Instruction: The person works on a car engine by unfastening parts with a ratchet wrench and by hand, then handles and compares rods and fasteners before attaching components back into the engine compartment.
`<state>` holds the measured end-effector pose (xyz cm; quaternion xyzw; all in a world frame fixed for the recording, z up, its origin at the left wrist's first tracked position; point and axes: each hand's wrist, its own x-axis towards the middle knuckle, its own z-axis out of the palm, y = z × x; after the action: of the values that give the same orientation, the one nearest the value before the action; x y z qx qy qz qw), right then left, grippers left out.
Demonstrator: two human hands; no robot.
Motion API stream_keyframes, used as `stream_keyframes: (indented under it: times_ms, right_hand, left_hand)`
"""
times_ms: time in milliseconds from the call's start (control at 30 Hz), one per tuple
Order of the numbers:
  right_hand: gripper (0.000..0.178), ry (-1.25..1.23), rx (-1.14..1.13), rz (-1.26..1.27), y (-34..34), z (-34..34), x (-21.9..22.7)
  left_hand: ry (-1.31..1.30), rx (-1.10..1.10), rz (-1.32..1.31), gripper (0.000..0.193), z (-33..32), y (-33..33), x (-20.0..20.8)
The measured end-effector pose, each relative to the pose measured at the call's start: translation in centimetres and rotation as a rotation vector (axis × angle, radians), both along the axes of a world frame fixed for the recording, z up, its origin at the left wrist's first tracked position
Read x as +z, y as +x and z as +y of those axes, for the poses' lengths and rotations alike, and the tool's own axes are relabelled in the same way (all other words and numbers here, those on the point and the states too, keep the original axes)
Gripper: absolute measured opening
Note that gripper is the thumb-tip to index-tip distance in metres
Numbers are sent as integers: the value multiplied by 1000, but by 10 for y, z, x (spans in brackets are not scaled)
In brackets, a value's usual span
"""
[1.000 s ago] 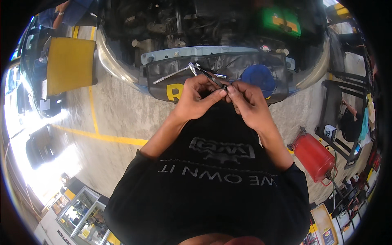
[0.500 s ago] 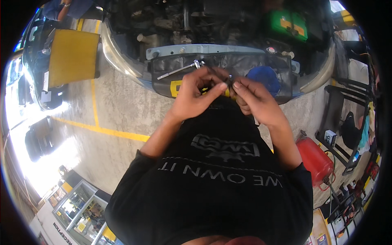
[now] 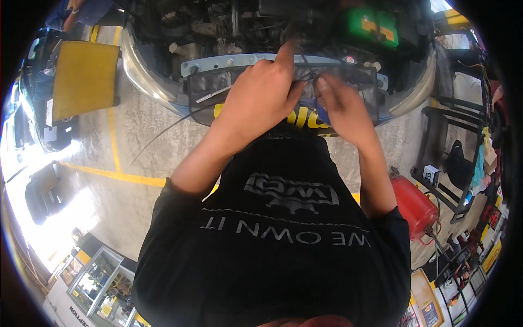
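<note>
While the left hand leans over the front of the car with its index finger stretched toward the engine bay, its thumb stands well apart from that finger, pointing toward the right hand. The other left fingers fold under the palm, out of sight, so I cannot tell whether they grip anything.

The right thumb and fingers are pressed together, pinching a thin dark strand. It lies in the space between the two hands, just right of the left index finger, and slants up and away from the right fingertips toward the bay. Its far end is blurred against the dark engine parts. A thin dark line also curves out to the left from behind the left wrist; whether it belongs to the same strand I cannot tell.

Beneath the hands, a black cover with yellow lettering drapes over the car's nose. A silver rod lies on it, its right end hidden by the left hand. Something blue shows beside the right fingers. Beyond, at the right of the bay, sits a green battery.
</note>
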<state>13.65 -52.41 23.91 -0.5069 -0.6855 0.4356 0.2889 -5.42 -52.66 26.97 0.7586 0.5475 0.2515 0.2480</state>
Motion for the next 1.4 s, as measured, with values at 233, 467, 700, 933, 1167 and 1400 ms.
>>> stream_keyframes:
  times_ms: [233,467,700,933,1167,1400]
  right_hand:
    - [32,-342,112,185,11,8,-1]
    - [29,-421,12,381,10,4,16]
    - [21,-238,97,309,-2,0,42]
    - [21,-170,197,279,0,2,39]
    - [24,-261,218,499,3,3,7]
    - [23,-235,227,469,5,0,6]
  left_hand:
    - [56,-46,117,47,3,-1,10]
    - [-111,-53,-243,33,6,-10,9]
    - [-183,-152,-778,19,1,-11,-31]
    - [-130,-128,-881,13,2,-13,-20]
    - [25,-62,-415,9,1,-9,20]
    - [207,-85,-396,15,-2,-6,18]
